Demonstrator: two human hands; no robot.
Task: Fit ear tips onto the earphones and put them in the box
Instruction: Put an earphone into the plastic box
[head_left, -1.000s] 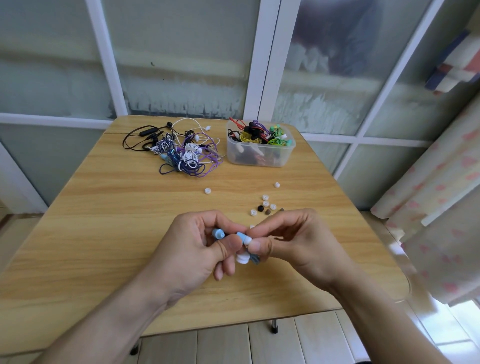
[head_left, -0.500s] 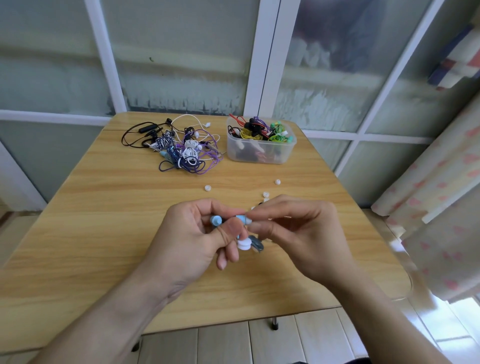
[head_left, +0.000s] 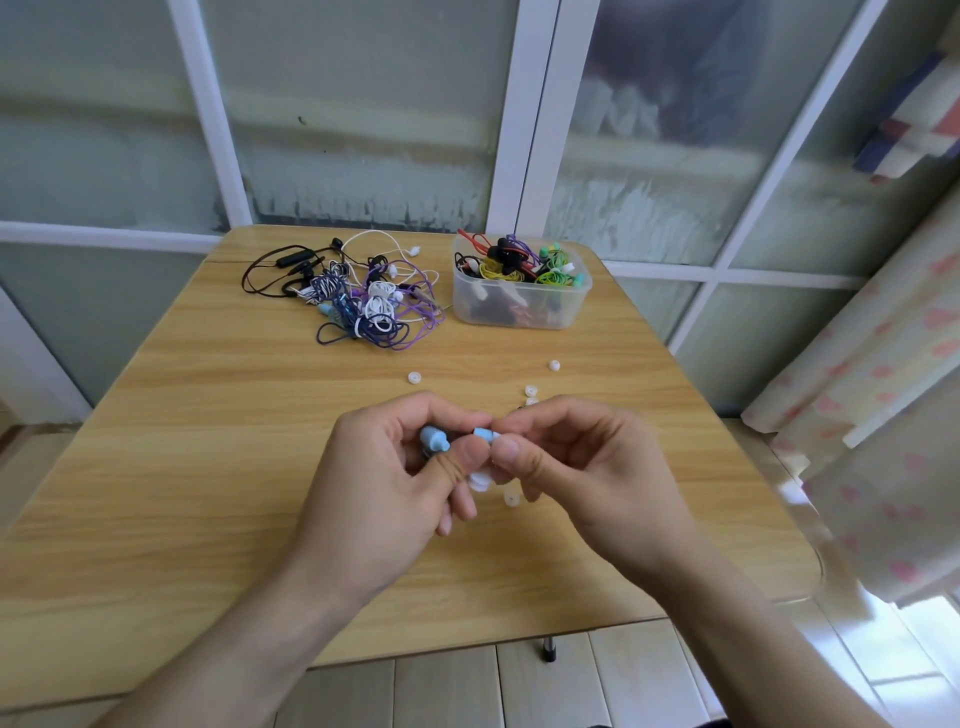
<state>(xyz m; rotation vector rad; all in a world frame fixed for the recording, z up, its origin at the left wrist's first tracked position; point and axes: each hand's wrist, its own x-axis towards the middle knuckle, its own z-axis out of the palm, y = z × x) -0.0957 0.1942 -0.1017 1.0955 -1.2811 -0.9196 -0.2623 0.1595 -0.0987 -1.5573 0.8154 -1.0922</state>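
In front of the box (head_left: 519, 304), the left hand (head_left: 384, 483) pinches the blue earphones (head_left: 434, 439) steady so the right hand (head_left: 582, 467) can pinch a white tip (head_left: 494, 435) on.

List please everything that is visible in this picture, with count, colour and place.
table: one, light wood, under everything.
box: one, clear plastic, far right of table, holds coloured earphones.
pile of earphones: one tangle, purple, white, black, left of the box.
loose ear tips: several, mostly white, scattered mid-table; exact count unclear, hands hide some.
blue earphones: two buds, light blue, held between the hands.
curtain: one, pale with pink marks, right edge.
left hand: holds the blue earphones.
right hand: pinches at one bud's end.
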